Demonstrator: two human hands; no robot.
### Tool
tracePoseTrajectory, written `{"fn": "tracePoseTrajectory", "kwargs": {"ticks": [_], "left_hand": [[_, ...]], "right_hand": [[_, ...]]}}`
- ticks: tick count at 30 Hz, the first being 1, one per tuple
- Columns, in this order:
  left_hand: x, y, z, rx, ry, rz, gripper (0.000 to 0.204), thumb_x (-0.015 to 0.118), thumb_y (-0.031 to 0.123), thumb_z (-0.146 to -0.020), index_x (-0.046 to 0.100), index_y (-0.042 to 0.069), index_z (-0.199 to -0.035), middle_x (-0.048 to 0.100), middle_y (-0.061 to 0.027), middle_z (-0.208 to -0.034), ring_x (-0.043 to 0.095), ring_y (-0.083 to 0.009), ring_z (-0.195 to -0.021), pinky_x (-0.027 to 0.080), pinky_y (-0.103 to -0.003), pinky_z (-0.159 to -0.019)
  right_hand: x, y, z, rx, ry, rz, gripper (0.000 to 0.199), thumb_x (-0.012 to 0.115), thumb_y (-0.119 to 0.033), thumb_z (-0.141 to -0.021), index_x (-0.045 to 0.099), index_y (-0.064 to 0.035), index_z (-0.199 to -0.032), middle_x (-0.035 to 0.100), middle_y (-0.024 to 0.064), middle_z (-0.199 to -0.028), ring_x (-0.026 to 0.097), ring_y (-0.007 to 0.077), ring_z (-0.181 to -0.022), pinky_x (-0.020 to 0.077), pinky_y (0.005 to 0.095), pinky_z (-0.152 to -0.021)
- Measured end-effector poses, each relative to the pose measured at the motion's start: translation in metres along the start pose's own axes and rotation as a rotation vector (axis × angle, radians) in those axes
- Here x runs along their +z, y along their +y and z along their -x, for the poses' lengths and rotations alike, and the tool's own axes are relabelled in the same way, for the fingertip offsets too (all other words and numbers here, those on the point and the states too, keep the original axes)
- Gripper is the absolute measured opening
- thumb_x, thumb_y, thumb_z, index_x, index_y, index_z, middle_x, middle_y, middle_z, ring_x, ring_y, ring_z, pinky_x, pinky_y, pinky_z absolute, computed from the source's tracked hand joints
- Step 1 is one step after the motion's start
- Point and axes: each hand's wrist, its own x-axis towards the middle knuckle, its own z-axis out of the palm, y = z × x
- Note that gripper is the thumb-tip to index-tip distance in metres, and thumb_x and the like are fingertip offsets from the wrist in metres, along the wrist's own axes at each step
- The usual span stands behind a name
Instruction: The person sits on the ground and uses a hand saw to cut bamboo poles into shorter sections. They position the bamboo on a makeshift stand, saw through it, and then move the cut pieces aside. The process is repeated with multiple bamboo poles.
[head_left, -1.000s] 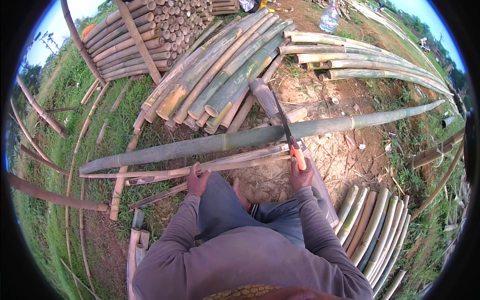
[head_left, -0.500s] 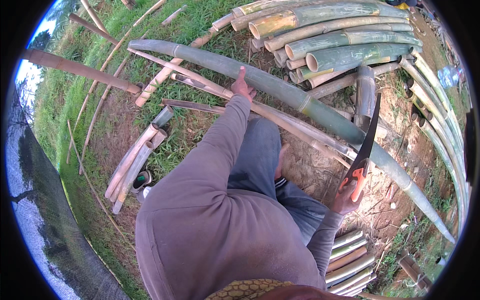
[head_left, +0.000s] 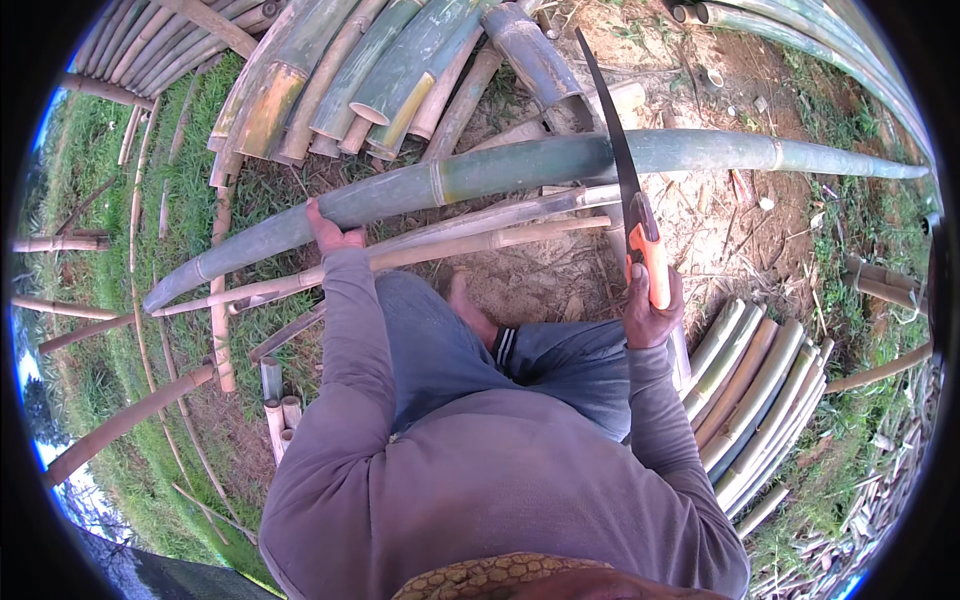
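Note:
A long, thick green bamboo pole (head_left: 520, 165) lies across in front of me, looking bowed in this view. My left hand (head_left: 335, 230) grips its near side left of the middle, with the thumb up along the pole. In my right hand (head_left: 652, 308) is a hand saw (head_left: 617, 125) with an orange handle and a long dark blade. The blade points away from me and crosses the pole right of its middle; whether its teeth touch the pole I cannot tell. Thinner split bamboo poles (head_left: 480, 238) lie just on the near side of the thick one.
Cut bamboo lengths (head_left: 390, 85) are piled beyond the pole, beside a short dark bamboo piece (head_left: 530, 55). A stack of shorter lengths (head_left: 765, 390) lies by my right arm. More long poles (head_left: 790, 35) are at the far right. A few short pieces (head_left: 280, 415) are near my left elbow.
My view has turned to the right, so the pole now lies more level across it. My left hand still holds the pole, and the saw stays in my right hand, its blade across the pole.

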Motion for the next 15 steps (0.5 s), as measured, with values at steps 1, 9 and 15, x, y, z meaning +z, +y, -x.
{"fn": "tracePoseTrajectory", "kwargs": {"ticks": [1, 9, 15], "left_hand": [[0.009, -0.005, 0.005, -0.01, -0.006, -0.009, 0.064, 0.075, 0.057, -0.091, 0.058, 0.019, -0.141, 0.063, -0.01, -0.143, 0.06, -0.0353, -0.129, 0.047, -0.066, -0.108], [0.04, -0.024, 0.029, -0.06, 0.048, -0.069, 0.071, 0.078, 0.057, -0.09, 0.055, 0.018, -0.145, 0.057, -0.0101, -0.152, 0.055, -0.0338, -0.134, 0.037, -0.061, -0.117], [0.039, -0.039, 0.084, 0.39, 0.146, -0.511, 0.074, 0.083, 0.046, -0.089, 0.053, 0.006, -0.145, 0.057, -0.0107, -0.146, 0.052, -0.0306, -0.136, 0.038, -0.052, -0.117]], "right_hand": [[-0.002, 0.004, -0.009, 0.004, 0.01, 0.013, 0.018, 0.075, -0.016, -0.103, 0.068, -0.0002, -0.109, 0.068, 0.0023, -0.081, 0.058, 0.0057, -0.064, 0.0465, 0.0223, -0.057], [-0.02, 0.001, -0.054, 0.062, -0.055, -0.091, 0.034, 0.071, -0.029, -0.106, 0.063, 0.0004, -0.122, 0.069, 0.0043, -0.085, 0.061, 0.0068, -0.064, 0.0499, 0.024, -0.056], [-0.018, -0.028, -0.07, 0.091, -0.085, -0.075, 0.048, 0.07, -0.032, -0.105, 0.06, -0.0018, -0.142, 0.07, 0.0054, -0.091, 0.059, 0.007, -0.063, 0.0497, 0.0247, -0.054]]}}
